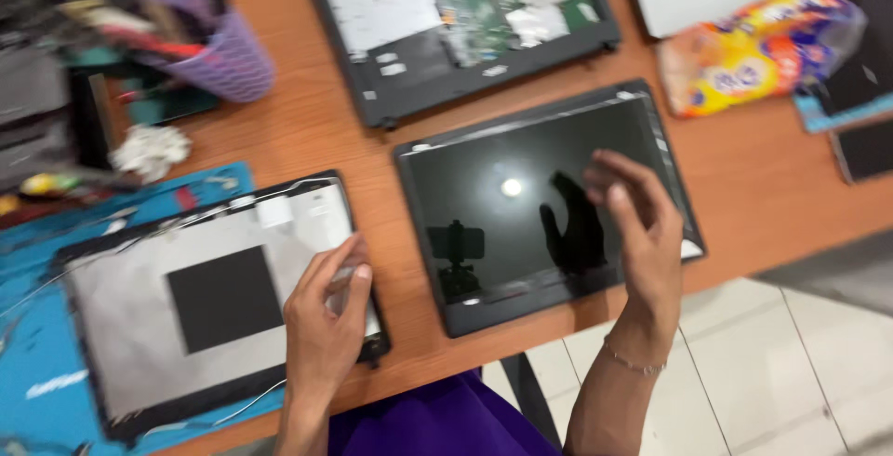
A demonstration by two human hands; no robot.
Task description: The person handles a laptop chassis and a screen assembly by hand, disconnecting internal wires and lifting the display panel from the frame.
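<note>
My left hand [326,316] rests on the right edge of an empty laptop lid shell [186,298], grey inside with a black square patch. Its fingers are curled around a thin grey tool. My right hand [642,233] hovers over the right part of a glossy black screen panel [521,205], fingers spread and holding nothing. The panel lies flat on the wooden table [307,121] and mirrors the hand and a lamp. A thin bracelet sits on my right wrist.
An opened laptop base [456,19] with its green circuit board lies at the back. A purple mesh cup [214,46] of tools stands back left. A blue mat [37,391] lies under the lid shell. A colourful snack bag [763,46] is at right.
</note>
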